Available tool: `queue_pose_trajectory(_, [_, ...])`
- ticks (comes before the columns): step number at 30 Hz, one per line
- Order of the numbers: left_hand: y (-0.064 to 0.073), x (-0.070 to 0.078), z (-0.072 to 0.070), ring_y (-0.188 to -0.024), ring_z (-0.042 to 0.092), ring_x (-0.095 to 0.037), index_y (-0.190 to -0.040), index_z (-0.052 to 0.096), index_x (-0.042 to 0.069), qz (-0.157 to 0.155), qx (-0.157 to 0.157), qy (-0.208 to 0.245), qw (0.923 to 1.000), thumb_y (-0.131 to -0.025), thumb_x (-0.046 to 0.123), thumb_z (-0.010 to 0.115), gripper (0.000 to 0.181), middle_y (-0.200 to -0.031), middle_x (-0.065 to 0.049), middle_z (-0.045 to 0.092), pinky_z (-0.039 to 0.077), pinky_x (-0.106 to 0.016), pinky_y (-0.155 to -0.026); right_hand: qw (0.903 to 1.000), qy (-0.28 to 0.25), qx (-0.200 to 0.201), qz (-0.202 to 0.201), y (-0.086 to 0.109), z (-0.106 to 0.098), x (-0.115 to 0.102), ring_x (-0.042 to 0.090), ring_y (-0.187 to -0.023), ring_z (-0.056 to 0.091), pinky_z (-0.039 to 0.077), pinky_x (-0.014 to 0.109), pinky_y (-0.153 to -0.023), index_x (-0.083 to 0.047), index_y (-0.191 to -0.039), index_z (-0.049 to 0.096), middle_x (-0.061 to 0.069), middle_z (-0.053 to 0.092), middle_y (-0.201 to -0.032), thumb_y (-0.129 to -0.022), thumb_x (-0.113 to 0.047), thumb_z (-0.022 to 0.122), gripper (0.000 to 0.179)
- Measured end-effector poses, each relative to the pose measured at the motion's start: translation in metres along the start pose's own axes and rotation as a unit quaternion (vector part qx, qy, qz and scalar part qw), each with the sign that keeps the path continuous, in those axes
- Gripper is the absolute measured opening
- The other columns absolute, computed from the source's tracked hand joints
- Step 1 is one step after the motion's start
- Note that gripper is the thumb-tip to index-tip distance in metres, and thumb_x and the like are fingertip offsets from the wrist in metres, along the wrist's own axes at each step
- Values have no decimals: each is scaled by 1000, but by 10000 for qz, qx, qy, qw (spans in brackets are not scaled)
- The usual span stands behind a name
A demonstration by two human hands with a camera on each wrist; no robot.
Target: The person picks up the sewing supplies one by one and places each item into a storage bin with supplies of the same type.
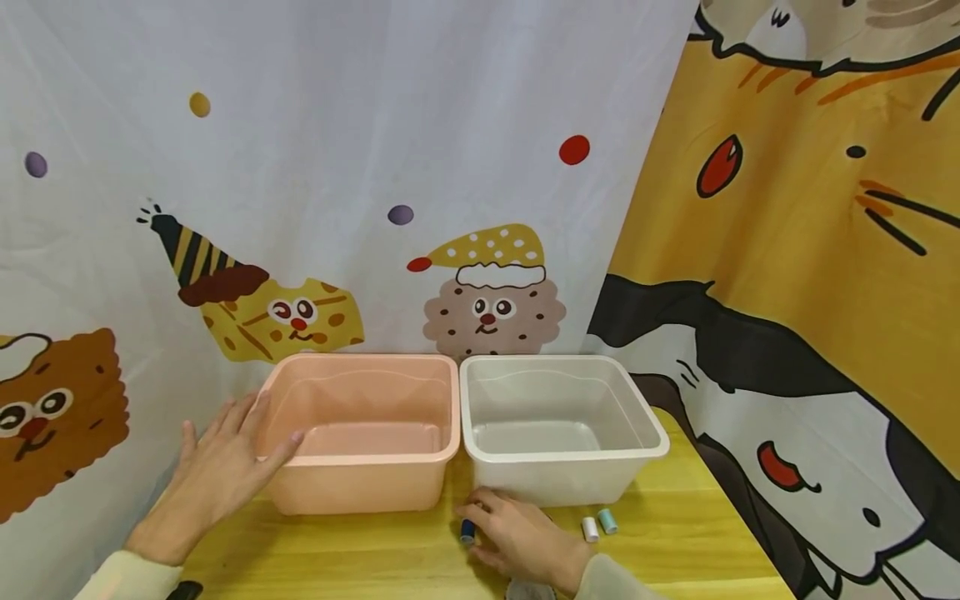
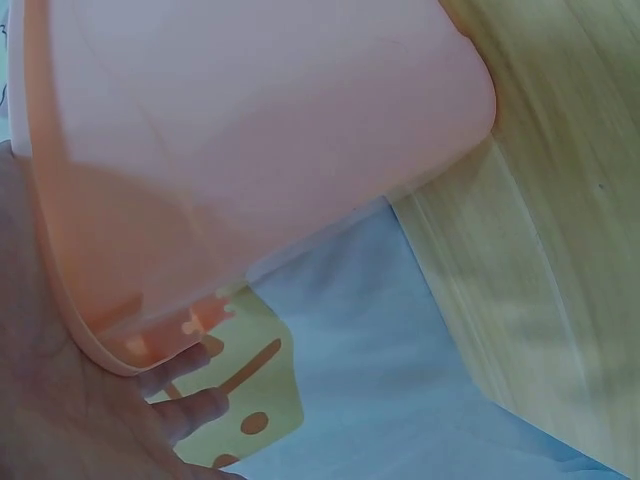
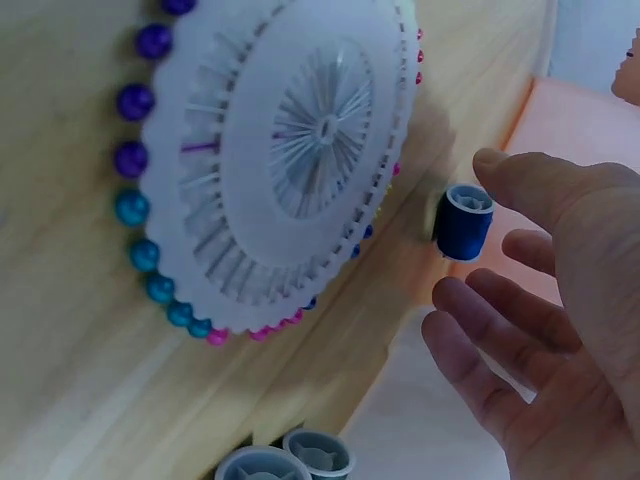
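Note:
My left hand point(image 1: 217, 475) rests at the left rim of a pink plastic tub point(image 1: 360, 487), fingers fairly straight along its outside and thumb across the near corner. In the left wrist view, the palm lies against the tub's rim point(image 2: 60, 270). On the wooden table, my right hand point(image 1: 525, 533) reaches around a small dark blue thread spool point(image 1: 468, 532). Its thumb and fingers stand apart, with the thumb tip close by the spool's end in the right wrist view. A round wheel of pearl-headed pins point(image 3: 240, 200) lies near that hand, mostly cut off in the head view.
A white plastic tub point(image 1: 555, 482) stands right beside the pink one. In front of it, a white spool point(image 1: 590, 529) and a light teal spool point(image 1: 607, 522) are on the table point(image 1: 697, 533). A printed cartoon curtain point(image 1: 337, 167) hangs behind.

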State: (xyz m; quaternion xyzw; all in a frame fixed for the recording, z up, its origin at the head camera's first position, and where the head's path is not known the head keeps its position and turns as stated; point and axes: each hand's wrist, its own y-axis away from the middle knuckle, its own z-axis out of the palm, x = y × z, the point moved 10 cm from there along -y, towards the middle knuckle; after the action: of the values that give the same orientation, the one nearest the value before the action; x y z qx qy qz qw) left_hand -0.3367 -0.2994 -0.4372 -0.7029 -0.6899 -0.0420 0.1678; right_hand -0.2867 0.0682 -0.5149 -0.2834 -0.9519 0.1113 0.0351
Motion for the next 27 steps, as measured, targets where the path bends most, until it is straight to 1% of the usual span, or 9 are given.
queue_pose_trajectory(3, [0, 1, 0, -153, 17, -67, -170, 22, 1, -12, -2, -4, 10000, -102, 81, 37, 106, -171, -35, 21, -12, -92, -109, 10000, 32, 3, -11, 2, 2, 0, 17, -121, 69, 63, 29, -92, -20, -143, 65, 4, 66, -138, -94, -43, 83, 58])
queue_pose_trajectory(10, [1, 2, -1, -152, 20, -67, -169, 23, 1, -46, 25, -71, 10000, -101, 82, 36, 107, -171, -35, 22, -11, -92, -109, 9999, 111, 10, -43, 4, 8, -1, 16, -123, 68, 61, 32, -100, -18, -144, 64, 2, 66, -138, -93, -45, 84, 61])
queue_pose_trajectory(17, [2, 2, -1, -150, 24, -66, -169, 24, 1, -16, 75, -108, 9999, -102, 81, 37, 106, -169, -35, 26, -7, -94, -108, 9998, 207, 1, -13, 4, 15, 0, 13, -120, 68, 60, 30, -100, -20, -142, 66, -1, 67, -132, -93, -45, 84, 58])
queue_pose_trajectory(21, [2, 3, 0, -149, 25, -66, -169, 24, 2, 13, 117, -89, 9999, -102, 80, 39, 105, -168, -35, 27, -6, -95, -107, 9997, 223, 53, -16, 5, 17, 0, 11, -116, 68, 61, 28, -97, -20, -138, 68, -4, 68, -128, -93, -43, 84, 53])
queue_pose_trajectory(27, [1, 2, -1, -149, 27, -65, -170, 23, 4, 28, 142, -89, 9999, -102, 80, 40, 103, -169, -34, 28, -3, -96, -106, 9999, -24, 74, 121, 4, 17, 3, 2, -104, 65, 60, 20, -85, -21, -130, 71, -9, 67, -118, -95, -41, 83, 42])
